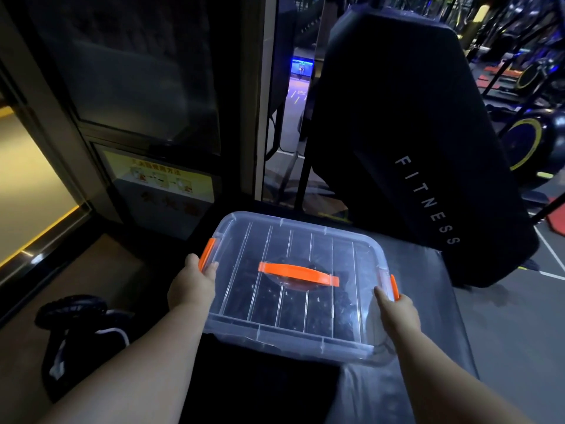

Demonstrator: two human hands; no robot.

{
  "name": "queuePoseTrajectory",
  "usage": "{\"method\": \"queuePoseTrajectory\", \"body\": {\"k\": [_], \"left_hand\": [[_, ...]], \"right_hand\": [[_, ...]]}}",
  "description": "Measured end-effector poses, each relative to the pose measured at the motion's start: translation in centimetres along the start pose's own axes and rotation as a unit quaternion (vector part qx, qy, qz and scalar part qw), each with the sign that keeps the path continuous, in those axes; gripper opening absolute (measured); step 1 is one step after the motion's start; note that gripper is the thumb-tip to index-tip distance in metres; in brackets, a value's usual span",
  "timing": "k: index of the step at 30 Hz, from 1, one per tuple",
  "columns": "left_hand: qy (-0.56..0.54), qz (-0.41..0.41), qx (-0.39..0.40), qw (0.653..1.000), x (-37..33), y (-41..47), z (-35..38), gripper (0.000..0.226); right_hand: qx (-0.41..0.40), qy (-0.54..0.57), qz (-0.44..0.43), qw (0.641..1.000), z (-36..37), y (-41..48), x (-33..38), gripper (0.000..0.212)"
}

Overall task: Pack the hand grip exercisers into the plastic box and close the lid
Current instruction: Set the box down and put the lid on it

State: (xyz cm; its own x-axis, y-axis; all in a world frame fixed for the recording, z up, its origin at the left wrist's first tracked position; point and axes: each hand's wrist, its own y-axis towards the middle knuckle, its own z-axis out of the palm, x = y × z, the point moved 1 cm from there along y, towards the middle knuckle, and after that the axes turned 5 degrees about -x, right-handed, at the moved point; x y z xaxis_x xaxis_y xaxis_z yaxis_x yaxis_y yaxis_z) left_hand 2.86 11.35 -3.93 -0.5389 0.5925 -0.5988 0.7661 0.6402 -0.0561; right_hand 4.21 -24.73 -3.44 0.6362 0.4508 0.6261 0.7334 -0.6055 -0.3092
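Box [290,347], where does it sit?

On the bench [443,316], long axis left to right, left end a little farther off. The lid [305,249] is on and the handle [298,273] lies flat.

And the hands?

One at each short end, equally close. The left hand [192,286] pinches the left clip [208,250], thumb outside and fingers over the lid edge. The right hand [399,312] is at the right clip [394,286] with its forefinger straight along the lid. I cannot tell whether it grips or only touches.

So the move is to press each clip inward?

I judge so. Whether either clip is seated does not show.

The exercisers?

Only dark shapes [345,301] show through the lid, too dim to name. The box's near right corner is hidden behind the right wrist.
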Motion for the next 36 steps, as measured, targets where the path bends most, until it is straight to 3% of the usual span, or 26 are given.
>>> {"method": "queuePoseTrajectory", "body": {"k": [8, 12, 36], "left_hand": [[0.011, 0.014, -0.002, 1.0, 0.1, 0.0, 0.1, 0.03], [0.006, 0.011, 0.003, 1.0, 0.2, 0.1, 0.2, 0.03], [-0.044, 0.0, 0.037, 0.998, -1.0, -0.3, 0.2, 0.028]], "right_hand": [[-0.008, -0.033, -0.035, 0.999, -0.3, -0.2, 0.1, 0.037], [-0.02, -0.072, -0.059, 0.995, -0.1, -0.4, 0.1, 0.041], [-0.007, -0.069, -0.026, 0.997, -1.5, -2.1, -2.1, 0.045]]}}
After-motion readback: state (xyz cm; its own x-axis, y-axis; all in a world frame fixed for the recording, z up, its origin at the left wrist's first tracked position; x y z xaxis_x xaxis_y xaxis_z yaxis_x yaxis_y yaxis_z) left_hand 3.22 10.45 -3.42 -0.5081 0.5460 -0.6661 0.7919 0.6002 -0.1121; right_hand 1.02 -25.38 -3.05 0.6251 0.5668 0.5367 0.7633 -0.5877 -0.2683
